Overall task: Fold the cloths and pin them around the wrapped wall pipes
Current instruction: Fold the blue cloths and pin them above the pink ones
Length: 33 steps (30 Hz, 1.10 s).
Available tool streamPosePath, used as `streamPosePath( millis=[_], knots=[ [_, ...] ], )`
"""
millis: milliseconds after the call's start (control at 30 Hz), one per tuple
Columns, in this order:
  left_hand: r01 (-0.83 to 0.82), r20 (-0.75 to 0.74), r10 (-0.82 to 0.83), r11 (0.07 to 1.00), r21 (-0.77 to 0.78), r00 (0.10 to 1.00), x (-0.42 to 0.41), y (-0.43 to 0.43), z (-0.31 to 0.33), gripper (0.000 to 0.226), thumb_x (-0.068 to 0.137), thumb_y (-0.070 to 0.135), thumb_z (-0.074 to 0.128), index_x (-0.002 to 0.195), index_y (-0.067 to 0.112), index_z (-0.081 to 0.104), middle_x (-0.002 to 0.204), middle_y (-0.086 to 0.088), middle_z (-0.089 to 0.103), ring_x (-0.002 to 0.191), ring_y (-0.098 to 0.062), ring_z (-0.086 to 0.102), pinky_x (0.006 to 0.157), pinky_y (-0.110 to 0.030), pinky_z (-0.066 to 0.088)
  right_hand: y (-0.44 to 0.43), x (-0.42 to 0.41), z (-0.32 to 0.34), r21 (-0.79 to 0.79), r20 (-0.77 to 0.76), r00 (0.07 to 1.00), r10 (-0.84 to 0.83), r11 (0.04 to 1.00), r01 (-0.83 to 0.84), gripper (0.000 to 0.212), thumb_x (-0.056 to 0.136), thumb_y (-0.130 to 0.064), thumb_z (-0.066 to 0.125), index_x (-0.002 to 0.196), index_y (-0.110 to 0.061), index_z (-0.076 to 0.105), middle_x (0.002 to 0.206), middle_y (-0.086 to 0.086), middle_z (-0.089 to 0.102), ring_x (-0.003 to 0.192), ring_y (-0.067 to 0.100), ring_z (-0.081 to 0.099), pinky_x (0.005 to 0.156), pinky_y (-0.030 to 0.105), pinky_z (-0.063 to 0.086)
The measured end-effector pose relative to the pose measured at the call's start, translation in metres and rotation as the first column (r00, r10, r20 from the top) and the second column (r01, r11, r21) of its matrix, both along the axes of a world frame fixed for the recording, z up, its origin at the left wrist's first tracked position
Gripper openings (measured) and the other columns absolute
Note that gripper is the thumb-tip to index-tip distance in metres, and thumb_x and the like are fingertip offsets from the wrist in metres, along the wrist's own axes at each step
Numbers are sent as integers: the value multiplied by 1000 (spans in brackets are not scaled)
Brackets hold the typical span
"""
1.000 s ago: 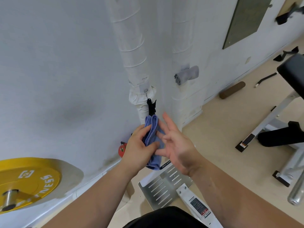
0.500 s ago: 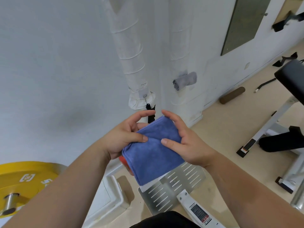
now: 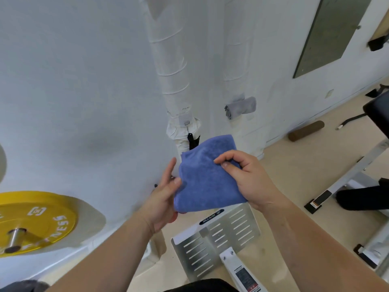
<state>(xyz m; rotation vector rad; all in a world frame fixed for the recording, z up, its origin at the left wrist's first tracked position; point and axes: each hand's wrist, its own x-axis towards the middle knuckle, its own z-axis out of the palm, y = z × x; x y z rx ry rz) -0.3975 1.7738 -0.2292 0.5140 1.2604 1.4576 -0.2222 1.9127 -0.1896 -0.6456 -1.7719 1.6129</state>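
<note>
A folded blue cloth [image 3: 207,178] is held between both hands in front of the wall. My left hand [image 3: 163,200] holds its lower left edge, thumb on top and fingers underneath, index finger stretched up. My right hand [image 3: 245,179] pinches the cloth's right side with curled fingers. Behind it runs a white wrapped pipe [image 3: 170,66] with a bulging joint and a black clip [image 3: 192,141]. A second wrapped pipe [image 3: 235,60] to the right carries a rolled grey cloth [image 3: 241,107] pinned to it.
A yellow weight plate [image 3: 35,220] on a bar sits low at the left. A slotted metal footplate [image 3: 219,239] lies on the floor below the hands. A bench frame [image 3: 355,175] and black pads stand at the right; a brown roller [image 3: 306,130] lies by the wall.
The blue cloth went from a narrow bunch in my left hand to a flat folded square held by both hands. It has since tilted and risen slightly, and my left index finger has straightened.
</note>
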Motion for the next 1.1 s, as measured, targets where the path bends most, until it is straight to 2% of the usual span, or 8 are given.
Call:
streamPosePath(
  millis=[133,267,367,500,633,833,967,1100],
  knots=[
    [81,125,-87,995,49,988,34,3,1,66,91,42,63,151,46,36,156,-12,43,98,-21,71,71,-40,59,6,7,-5,-152,-52,998,29,988,-37,34,98,3,55,83,-21,75,91,-10,73,90,5,68,76,18,53],
    [-58,183,45,996,63,982,41,8,6,73,89,11,63,146,50,40,144,1,60,114,-26,69,68,-36,60,11,10,-12,-198,-20,998,59,978,-62,36,99,-1,54,85,-26,76,100,-5,74,97,11,69,82,25,56],
    [-185,12,184,982,42,983,29,4,8,90,87,1,66,146,60,34,142,2,61,114,-32,69,71,-43,62,13,8,-19,-222,62,994,87,972,-71,31,99,-3,56,97,-27,76,109,-6,74,105,14,69,85,27,57],
    [-149,-312,144,989,8,939,11,-7,20,72,94,-1,63,133,58,54,133,18,63,112,-23,70,81,-60,60,9,-3,-20,-165,168,962,217,968,-189,40,90,0,69,116,-30,70,119,-10,69,109,11,69,89,35,60],
    [-77,-501,40,996,-53,864,-15,-13,33,63,79,1,79,124,44,67,125,-10,64,84,-27,69,80,-68,54,6,-25,-6,-88,227,942,247,969,-232,55,82,4,74,122,-33,66,124,-9,66,110,10,68,90,39,60],
    [-170,-670,156,984,45,726,-63,-10,42,62,70,3,86,115,41,66,105,14,70,79,3,69,65,-16,57,5,-72,15,10,336,914,228,969,-245,77,72,-6,84,131,-46,56,131,-15,58,116,7,64,94,37,57],
    [-231,-679,274,960,156,681,-103,-6,47,53,70,4,84,109,37,69,103,19,70,88,12,64,68,-5,47,-2,-111,23,182,444,893,73,968,-170,87,68,-17,85,143,-40,45,130,-21,59,115,-3,61,97,31,54],
    [-194,-730,281,960,203,623,-141,-4,49,47,68,12,88,107,33,73,100,18,73,92,4,67,80,-15,53,-7,-142,35,377,520,848,-101,918,-122,67,73,-20,84,131,-39,57,114,-24,65,103,-10,60,82,11,48]
  ],
)
